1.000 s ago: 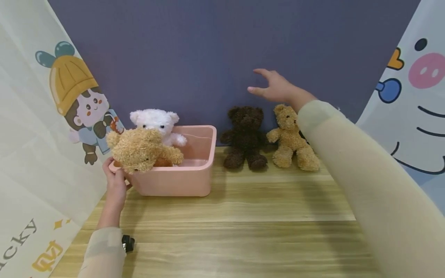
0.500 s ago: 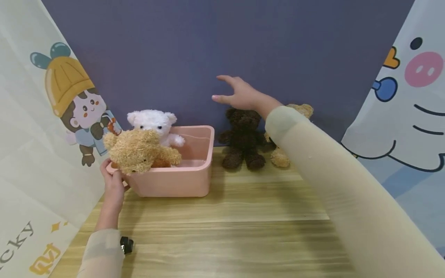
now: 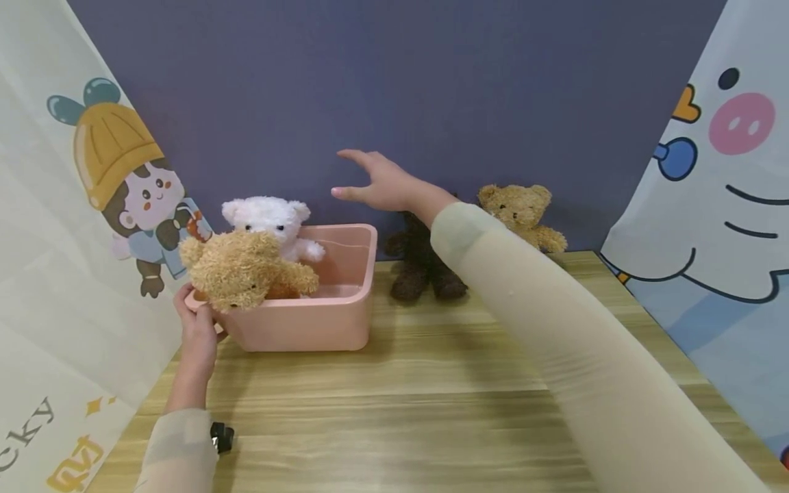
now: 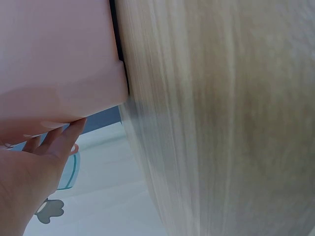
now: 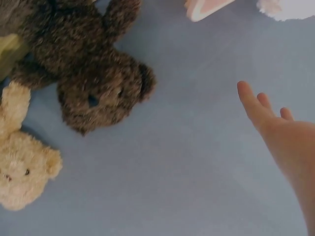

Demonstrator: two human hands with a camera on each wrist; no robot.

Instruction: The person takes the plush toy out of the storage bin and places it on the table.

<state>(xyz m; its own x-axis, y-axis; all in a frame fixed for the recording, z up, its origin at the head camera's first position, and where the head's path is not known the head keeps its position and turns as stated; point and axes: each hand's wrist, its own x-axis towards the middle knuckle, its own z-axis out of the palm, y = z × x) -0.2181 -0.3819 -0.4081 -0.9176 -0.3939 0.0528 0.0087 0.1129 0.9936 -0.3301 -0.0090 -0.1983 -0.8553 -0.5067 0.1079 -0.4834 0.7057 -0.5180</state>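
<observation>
My left hand [image 3: 200, 332] holds the left end of a pink plastic bin [image 3: 308, 325] at its rim. In the left wrist view its fingers [image 4: 61, 140] lie against the bin's wall. Inside the bin sit a white teddy bear [image 3: 265, 213] and a light-brown teddy bear [image 3: 237, 270], which leans over the front rim. My right hand [image 3: 382, 181] hovers in the air with fingers spread and nothing in them, above and right of the bin. Below its wrist sits a dark-brown teddy bear [image 5: 98, 91], partly covered by my forearm in the head view.
A second light-brown teddy bear [image 3: 518, 209] sits at the right against the dark blue back panel [image 3: 431, 82]. The wooden table [image 3: 370, 424] spreads in front. Printed curtains [image 3: 733, 205] close off both sides. A black device [image 3: 222, 437] is on the left wrist.
My right hand has swept left and a little down, from above the bears on the right toward the bin. The left hand stays at the bin's end.
</observation>
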